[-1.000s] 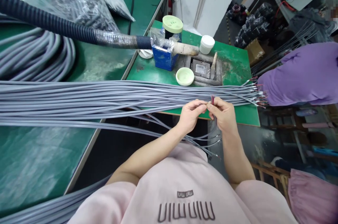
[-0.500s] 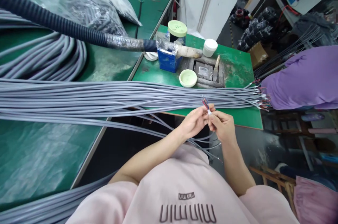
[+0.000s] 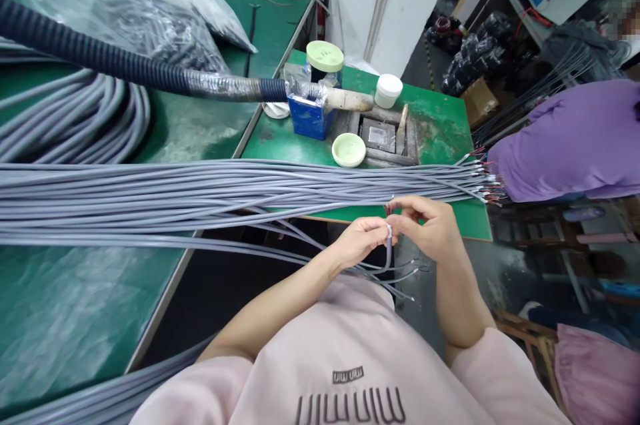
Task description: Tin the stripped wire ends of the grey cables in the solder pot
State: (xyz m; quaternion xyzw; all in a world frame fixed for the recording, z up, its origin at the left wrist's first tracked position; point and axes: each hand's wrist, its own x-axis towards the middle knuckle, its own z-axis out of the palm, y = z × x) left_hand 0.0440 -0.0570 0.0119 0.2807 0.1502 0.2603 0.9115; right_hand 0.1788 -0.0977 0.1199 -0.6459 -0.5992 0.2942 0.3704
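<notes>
My left hand (image 3: 367, 239) pinches a grey cable (image 3: 389, 253) close to its white-wrapped end. Thin coloured wires (image 3: 389, 209), some of them red, fan out above that end. My right hand (image 3: 427, 226) has its fingertips closed on these wires, just above the left fingers. Behind both hands, a wide bundle of grey cables (image 3: 250, 186) runs across the bench, its stripped ends lying to the right. A few loose cable ends (image 3: 407, 273) hang below my hands, near my body.
A square metal pot (image 3: 381, 137) with a brush stands on the green bench (image 3: 445, 121). Around it are a pale green lid (image 3: 349, 149), a white jar (image 3: 389, 90), a blue box (image 3: 309, 117) and a ribbed hose (image 3: 150, 71). A person in purple (image 3: 575, 138) is at the right.
My left hand has taken over the grip at the cable's white end. My right hand has shifted from there up onto the coloured wires. The whole view has moved slightly.
</notes>
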